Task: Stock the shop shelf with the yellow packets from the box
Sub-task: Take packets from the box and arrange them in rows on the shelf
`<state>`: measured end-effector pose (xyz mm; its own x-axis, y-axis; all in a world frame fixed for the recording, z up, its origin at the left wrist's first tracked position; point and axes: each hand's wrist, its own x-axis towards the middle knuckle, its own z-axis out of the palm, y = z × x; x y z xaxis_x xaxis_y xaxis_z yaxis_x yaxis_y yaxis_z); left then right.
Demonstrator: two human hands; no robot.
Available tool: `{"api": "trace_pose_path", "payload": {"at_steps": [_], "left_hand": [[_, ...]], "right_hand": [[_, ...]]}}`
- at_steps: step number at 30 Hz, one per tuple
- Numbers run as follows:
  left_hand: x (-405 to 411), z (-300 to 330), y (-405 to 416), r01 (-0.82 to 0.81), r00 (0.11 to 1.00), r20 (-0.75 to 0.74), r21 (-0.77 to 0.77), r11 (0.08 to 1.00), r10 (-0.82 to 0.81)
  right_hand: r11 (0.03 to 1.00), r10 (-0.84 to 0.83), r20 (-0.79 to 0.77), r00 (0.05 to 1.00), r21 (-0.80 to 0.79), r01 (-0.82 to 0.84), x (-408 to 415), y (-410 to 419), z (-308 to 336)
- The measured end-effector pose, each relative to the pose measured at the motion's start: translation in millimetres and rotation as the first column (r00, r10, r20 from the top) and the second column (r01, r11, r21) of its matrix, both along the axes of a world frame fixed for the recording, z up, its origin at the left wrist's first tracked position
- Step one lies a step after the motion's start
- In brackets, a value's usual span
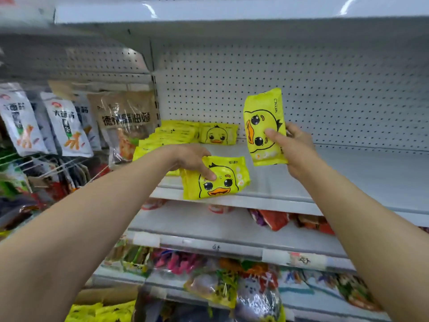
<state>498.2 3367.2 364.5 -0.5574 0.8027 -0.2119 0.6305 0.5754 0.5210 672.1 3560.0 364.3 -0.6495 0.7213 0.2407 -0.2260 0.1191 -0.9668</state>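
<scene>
Yellow film, glossy, duck face printed on each packet. Nearest the camera, at bottom left, more yellow packets (99, 312) show in what is probably the box (109, 296); its cardboard edge is only partly in view.

Left hand (192, 159): curled over the top edge of a packet (216, 178) lying face up at the front lip of the shelf (348, 182), thumb pressed on the printed face. Packet overhangs the lip slightly.

Right hand (294, 145): holds a second packet (264, 126) upright in the air above the shelf, thumb across the front, fingers behind. Not yet set down.

Further back on the shelf: a row of stocked packets (167, 140) at the left end, one packet (218, 134) standing face out just beside it. Pegboard back panel (325, 89) behind.

Handling judgement: light, soft, pillow-like; the film dents under the thumb. Surface likely slippery, so pinch across the body, thumb front and fingers back, rather than by the sealed end. Not fragile. Floppy packets may topple if stood without a neighbour.
</scene>
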Motion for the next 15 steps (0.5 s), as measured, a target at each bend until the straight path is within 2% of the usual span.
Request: {"api": "trace_pose_path", "payload": {"at_steps": [3,8,12,15], "left_hand": [[-32,15,39,0.054,0.996,-0.068,0.001,0.999,-0.054],[-98,33,93,0.056,0.985,-0.164,-0.011,0.998,-0.057],[-144,35,127,0.096,0.964,-0.239,-0.079,0.992,-0.113],[-171,29,150,0.139,0.942,-0.298,-0.069,0.988,-0.153]], "right_hand": [[0.997,-0.054,0.004,0.999,0.054,0.053,-13,26,7],[0.99,-0.093,0.016,0.995,0.103,0.091,-56,57,19],[0.984,-0.139,0.029,0.99,0.117,0.135,-95,79,20],[0.976,-0.181,0.052,0.982,0.132,0.173,-118,93,19]]}}
